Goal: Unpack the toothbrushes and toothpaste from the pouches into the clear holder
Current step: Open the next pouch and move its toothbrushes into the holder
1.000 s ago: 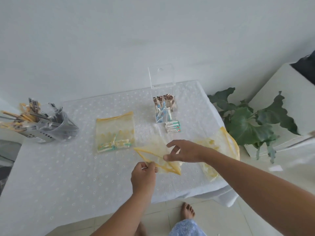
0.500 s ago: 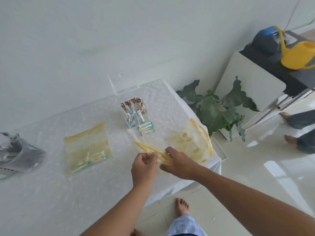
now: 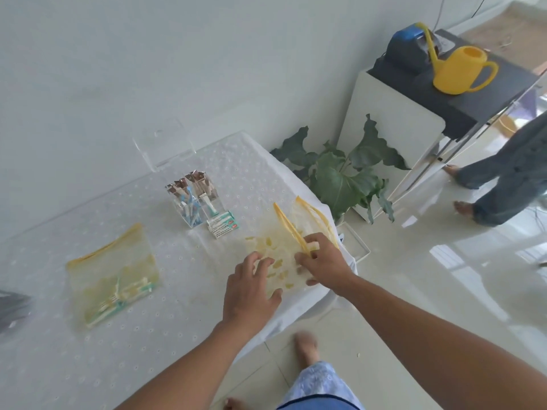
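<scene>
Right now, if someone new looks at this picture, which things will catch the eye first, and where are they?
First come the two hands at the table's near right corner: the right hand pinches the yellow edge of an empty pouch, and the left hand rests on it. Behind them stands the clear holder with toothbrushes, and toothpaste boxes lie beside it. A full pouch lies at the left, and a yellow watering can stands on the cabinet.

**Bare arms, patterned blue garment**

The person's left hand (image 3: 251,288) and right hand (image 3: 324,261) are bare, with no sleeves showing on either forearm. Below hangs a light blue patterned garment (image 3: 318,389) with a dark hem line. The feet (image 3: 306,347) are bare.
</scene>
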### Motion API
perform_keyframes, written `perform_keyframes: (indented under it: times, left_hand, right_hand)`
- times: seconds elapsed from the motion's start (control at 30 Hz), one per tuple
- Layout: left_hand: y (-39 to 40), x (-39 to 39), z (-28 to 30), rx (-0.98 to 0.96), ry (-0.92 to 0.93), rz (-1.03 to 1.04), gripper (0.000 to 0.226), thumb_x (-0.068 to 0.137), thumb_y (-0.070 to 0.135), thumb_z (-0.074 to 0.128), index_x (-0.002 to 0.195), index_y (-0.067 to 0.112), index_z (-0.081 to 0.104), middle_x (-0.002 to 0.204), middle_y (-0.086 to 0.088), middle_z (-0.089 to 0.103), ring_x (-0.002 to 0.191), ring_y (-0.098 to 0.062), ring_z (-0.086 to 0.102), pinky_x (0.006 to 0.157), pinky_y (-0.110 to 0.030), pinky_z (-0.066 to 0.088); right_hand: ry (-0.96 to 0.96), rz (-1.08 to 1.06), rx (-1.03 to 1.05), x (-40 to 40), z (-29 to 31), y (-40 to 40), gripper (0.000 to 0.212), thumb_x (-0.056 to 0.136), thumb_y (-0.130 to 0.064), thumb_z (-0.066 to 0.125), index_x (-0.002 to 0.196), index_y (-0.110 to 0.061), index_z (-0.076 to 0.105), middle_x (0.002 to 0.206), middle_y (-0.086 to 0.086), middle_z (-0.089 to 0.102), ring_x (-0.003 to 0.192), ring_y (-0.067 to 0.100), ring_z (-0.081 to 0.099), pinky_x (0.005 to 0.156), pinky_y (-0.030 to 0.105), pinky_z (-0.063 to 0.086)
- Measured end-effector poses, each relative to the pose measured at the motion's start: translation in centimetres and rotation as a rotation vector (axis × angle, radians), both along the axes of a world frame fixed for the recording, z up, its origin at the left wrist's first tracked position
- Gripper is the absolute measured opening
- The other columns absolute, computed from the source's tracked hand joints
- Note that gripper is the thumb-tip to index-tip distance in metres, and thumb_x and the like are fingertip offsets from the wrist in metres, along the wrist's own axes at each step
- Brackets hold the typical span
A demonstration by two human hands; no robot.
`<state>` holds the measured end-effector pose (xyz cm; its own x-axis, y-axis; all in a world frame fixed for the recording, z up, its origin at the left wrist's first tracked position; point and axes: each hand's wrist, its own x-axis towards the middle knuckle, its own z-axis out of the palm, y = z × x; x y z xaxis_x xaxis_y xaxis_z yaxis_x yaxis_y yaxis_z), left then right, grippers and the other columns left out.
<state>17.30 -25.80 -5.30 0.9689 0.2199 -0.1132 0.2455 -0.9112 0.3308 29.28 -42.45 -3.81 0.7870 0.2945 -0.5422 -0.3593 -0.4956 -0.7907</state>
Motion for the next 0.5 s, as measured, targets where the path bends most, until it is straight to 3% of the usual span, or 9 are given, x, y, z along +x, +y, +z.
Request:
perform_keyframes:
  times: [0.1,0.17,0.27,0.37,0.5]
  left_hand:
    - [-0.3,0.9,-0.9,0.057,0.08,-0.017,0.067,0.087,0.053,0.064,0.147,0.033,0.041,0.155,0.003,0.034,0.133,-0.023,0.047,0.103,-0.04,0.042]
    - [-0.5,1.3,-1.3,0.132,0.119,-0.036,0.066,0.09,0.058,0.057,0.149,0.036,0.038,0.154,0.006,0.04,0.131,-0.022,0.049,0.104,-0.046,0.034]
    - [-0.7,1.7,-1.8,0.185,0.134,-0.057,0.059,0.091,0.061,0.052,0.145,0.042,0.043,0.139,0.009,0.055,0.117,-0.022,0.057,0.096,-0.05,0.026]
    - [-0.8,2.0,-2.1,0.188,0.185,-0.08,0.054,0.096,0.06,0.046,0.147,0.045,0.036,0.136,0.01,0.054,0.118,-0.022,0.054,0.097,-0.05,0.025]
    - [-1.0,2.4,-2.3,0.177,0.255,-0.055,0.062,0.094,0.061,0.051,0.149,0.04,0.033,0.138,0.008,0.051,0.123,-0.022,0.05,0.099,-0.048,0.028]
  right_hand:
    - [-0.107,0.031,-0.161,0.5,-0.5,-0.4,0.025,0.101,-0.033,0.061,0.122,-0.029,0.048,0.086,-0.001,0.073,0.073,0.017,0.067,0.065,0.042,0.064]
    - [-0.232,0.132,-0.376,1.0,-0.7,-0.6,0.026,0.103,-0.042,0.051,0.127,-0.033,0.048,0.083,-0.008,0.07,0.073,0.016,0.063,0.067,0.037,0.056]
    - [-0.409,0.256,-0.63,1.5,-1.2,-1.0,0.036,0.104,-0.051,0.04,0.136,-0.037,0.049,0.109,-0.003,0.066,0.099,0.025,0.062,0.076,0.038,0.047]
    - [-0.537,0.306,-0.7,1.8,-1.9,-1.1,0.039,0.104,-0.046,0.047,0.138,-0.027,0.048,0.127,0.0,0.053,0.117,0.026,0.055,0.075,0.041,0.052]
    - [-0.709,0.454,-0.747,2.3,-3.1,-1.0,0.051,0.1,-0.027,0.061,0.143,-0.028,0.033,0.123,0.001,0.049,0.104,0.025,0.057,0.056,0.037,0.05]
